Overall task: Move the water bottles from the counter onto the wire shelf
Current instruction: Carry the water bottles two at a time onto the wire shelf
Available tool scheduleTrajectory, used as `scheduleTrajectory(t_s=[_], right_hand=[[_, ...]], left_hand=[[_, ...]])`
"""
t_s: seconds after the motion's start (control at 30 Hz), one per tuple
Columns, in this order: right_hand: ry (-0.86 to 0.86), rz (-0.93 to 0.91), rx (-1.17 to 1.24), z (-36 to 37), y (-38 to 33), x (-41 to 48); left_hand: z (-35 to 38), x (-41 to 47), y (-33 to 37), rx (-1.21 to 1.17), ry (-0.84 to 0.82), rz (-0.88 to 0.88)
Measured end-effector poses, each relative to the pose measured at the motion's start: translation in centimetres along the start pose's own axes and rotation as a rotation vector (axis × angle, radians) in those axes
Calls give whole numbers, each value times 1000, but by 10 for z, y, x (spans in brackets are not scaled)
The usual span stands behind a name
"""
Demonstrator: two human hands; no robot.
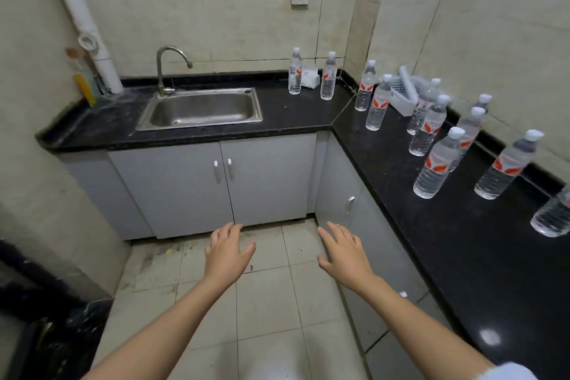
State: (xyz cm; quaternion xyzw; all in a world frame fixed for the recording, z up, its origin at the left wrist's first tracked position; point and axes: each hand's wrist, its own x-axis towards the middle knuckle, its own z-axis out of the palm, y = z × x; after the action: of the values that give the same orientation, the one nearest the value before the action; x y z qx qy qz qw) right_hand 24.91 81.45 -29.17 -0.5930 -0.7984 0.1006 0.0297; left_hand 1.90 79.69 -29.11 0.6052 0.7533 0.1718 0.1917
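Both hands are empty and held out over the floor, palms down. The left hand (pixel 228 251) has its fingers (pixel 226 230) loosely spread, and the right hand (pixel 344 251) likewise, pinching nothing. The bottles all stand upright on the black L-shaped tabletop (pixel 293 114): two at about 12 o'clock against the back wall, either side of a small white pack (pixel 310 76), and the rest strung along the arm at 2 to 3 o'clock, around a white basket (pixel 401 95). The wire shelf is not in view, so its place cannot be told.

The step in hand looks like the first reach. A sound choice would be the nearest bottle (pixel 436 163) at 2 o'clock for the right hand, since it stands toward the front of the row with open tabletop before it. Grip it round the middle at the red label, not the cap, as thin plastic probably gives under a squeeze. Lift it straight up before swinging away, because another bottle (pixel 470 129) stands just behind it and could be knocked. The left hand could take the bottle (pixel 377 105) near the corner, so each trip carries two.
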Motion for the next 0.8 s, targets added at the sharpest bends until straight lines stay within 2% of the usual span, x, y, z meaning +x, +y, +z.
scheduleTrajectory(t_s=[0.3, 0.47, 0.6, 0.8], right_hand=[[-6, 11, 5, -4, 22, 162], [20, 139, -6, -33, 51, 252], [124, 286, 55, -57, 76, 304], [120, 411, 95, -63, 121, 359]], left_hand=[[7, 162, -13, -62, -5, -50], [-8, 284, 2, -120, -2, 4], [-15, 371, 28, -128, 4, 57], [27, 441, 82, -143, -140, 121]])
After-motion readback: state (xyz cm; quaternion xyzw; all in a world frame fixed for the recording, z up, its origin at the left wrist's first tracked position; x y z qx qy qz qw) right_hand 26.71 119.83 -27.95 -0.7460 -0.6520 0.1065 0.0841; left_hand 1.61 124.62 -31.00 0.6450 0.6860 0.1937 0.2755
